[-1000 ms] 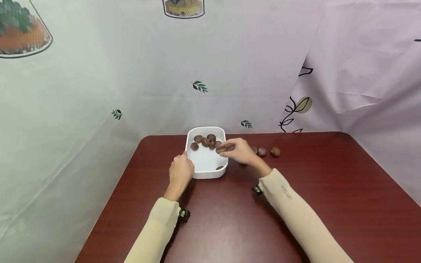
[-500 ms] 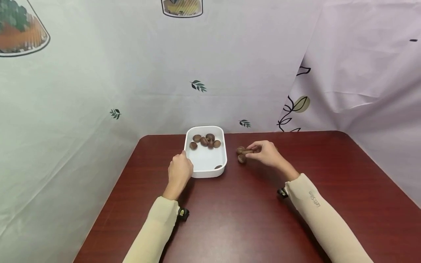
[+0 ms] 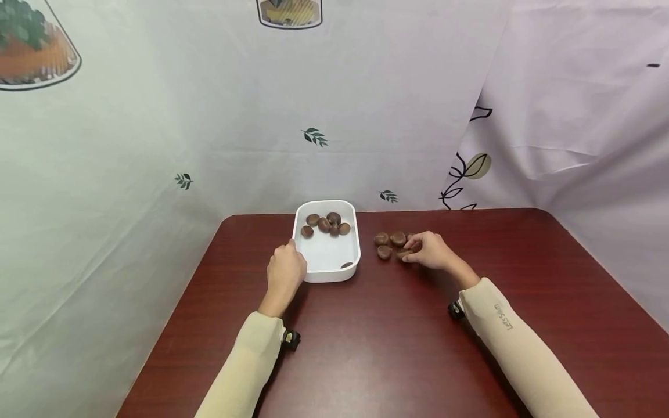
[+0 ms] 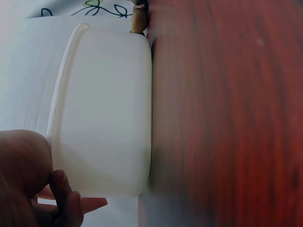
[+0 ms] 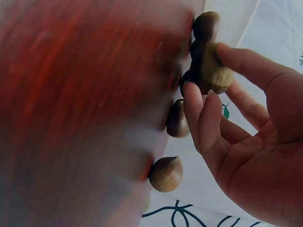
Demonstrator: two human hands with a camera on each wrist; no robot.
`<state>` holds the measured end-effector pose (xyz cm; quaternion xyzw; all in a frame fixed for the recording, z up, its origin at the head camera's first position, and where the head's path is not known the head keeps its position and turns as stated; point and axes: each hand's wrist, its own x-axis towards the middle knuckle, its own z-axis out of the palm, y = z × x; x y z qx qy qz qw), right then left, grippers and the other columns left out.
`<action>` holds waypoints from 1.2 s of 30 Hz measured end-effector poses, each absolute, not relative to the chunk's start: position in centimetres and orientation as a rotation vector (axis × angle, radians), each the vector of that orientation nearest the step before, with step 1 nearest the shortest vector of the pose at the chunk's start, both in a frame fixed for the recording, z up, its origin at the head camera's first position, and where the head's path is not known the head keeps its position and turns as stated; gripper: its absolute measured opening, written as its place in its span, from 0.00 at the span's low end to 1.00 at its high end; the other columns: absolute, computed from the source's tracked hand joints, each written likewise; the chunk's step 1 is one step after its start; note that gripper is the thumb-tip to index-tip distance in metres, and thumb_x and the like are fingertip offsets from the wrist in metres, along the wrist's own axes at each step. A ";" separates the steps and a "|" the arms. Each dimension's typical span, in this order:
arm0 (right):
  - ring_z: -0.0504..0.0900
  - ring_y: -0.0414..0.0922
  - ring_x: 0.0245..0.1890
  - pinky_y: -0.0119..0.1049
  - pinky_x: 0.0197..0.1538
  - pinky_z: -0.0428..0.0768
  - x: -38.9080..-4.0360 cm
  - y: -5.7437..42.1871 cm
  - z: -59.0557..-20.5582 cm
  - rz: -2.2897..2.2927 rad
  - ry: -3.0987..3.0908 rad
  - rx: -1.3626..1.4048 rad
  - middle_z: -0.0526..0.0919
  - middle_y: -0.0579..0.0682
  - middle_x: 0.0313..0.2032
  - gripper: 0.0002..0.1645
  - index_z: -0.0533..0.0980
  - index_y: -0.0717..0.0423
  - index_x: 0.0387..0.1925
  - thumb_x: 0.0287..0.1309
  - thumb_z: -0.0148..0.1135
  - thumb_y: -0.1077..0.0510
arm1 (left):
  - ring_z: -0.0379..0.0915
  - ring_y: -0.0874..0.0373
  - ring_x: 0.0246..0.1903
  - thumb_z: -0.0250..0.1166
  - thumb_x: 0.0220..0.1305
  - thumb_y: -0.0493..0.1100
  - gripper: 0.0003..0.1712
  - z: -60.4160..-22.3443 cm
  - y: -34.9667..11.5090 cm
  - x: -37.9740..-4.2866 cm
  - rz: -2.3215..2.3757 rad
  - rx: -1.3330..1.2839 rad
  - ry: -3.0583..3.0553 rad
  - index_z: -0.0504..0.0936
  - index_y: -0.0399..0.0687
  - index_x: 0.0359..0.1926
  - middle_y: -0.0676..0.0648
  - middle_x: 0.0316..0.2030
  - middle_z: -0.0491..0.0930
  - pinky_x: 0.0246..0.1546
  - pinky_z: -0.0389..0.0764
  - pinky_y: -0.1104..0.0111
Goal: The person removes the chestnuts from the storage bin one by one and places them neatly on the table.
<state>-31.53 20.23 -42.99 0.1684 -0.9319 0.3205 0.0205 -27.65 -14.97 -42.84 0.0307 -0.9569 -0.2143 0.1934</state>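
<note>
A white rectangular tub [image 3: 326, 258] stands on the table with several chestnuts [image 3: 324, 224] inside, most of them at its far end. My left hand [image 3: 287, 268] grips the tub's rim at the near left corner; in the left wrist view the thumb and fingers curl over that edge of the wall. To the right of the tub, my right hand [image 3: 431, 251] pinches a chestnut [image 5: 217, 73] between thumb and fingertips, low over the table. Around it lie several more loose chestnuts [image 3: 384, 252], partly hidden behind the fingers.
The dark red table [image 3: 355, 342] has a rounded far edge. Behind it hangs a pale printed cloth [image 3: 251, 116], close to the tub's far end. One loose chestnut [image 5: 166, 174] lies apart from the others in the right wrist view.
My right hand has moved right from over the tub to the loose chestnuts, then slightly nearer, where it pinches one. The left hand has kept its hold on the rim.
</note>
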 end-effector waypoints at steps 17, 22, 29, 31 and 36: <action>0.84 0.54 0.45 0.51 0.49 0.78 -30.6 17.7 -40.1 0.936 -2.891 0.471 0.86 0.58 0.43 0.20 0.82 0.61 0.44 0.50 0.73 0.55 | 0.81 0.31 0.33 0.51 0.64 0.35 0.20 -42.4 -14.9 -28.2 -0.566 0.060 -2.668 0.80 0.30 0.53 0.32 0.33 0.80 0.31 0.80 0.43; 0.85 0.53 0.44 0.49 0.50 0.79 -29.9 13.7 -38.1 1.039 -2.818 0.605 0.87 0.58 0.42 0.18 0.82 0.61 0.44 0.53 0.72 0.56 | 0.81 0.31 0.34 0.51 0.64 0.35 0.21 -42.5 -15.0 -28.1 -0.573 0.073 -2.667 0.79 0.31 0.54 0.31 0.34 0.81 0.31 0.80 0.43; 0.85 0.55 0.43 0.43 0.46 0.80 -29.4 7.9 -37.4 1.090 -2.785 0.800 0.86 0.58 0.41 0.19 0.81 0.62 0.46 0.53 0.71 0.57 | 0.81 0.31 0.33 0.52 0.64 0.35 0.22 -42.7 -15.0 -27.8 -0.584 0.087 -2.661 0.79 0.31 0.55 0.31 0.35 0.81 0.30 0.80 0.43; 0.85 0.54 0.44 0.41 0.46 0.81 -29.3 6.6 -37.4 1.067 -2.819 0.840 0.86 0.59 0.42 0.21 0.81 0.62 0.47 0.52 0.71 0.57 | 0.81 0.31 0.33 0.52 0.64 0.35 0.22 -42.8 -14.9 -27.7 -0.586 0.085 -2.660 0.79 0.31 0.56 0.31 0.35 0.81 0.30 0.80 0.43; 0.84 0.50 0.41 0.38 0.45 0.80 -29.1 4.5 -38.1 0.870 -2.944 0.958 0.85 0.60 0.40 0.27 0.76 0.66 0.52 0.54 0.70 0.55 | 0.81 0.31 0.33 0.52 0.63 0.35 0.22 -42.9 -14.7 -27.5 -0.592 0.079 -2.669 0.79 0.31 0.55 0.31 0.35 0.81 0.30 0.80 0.43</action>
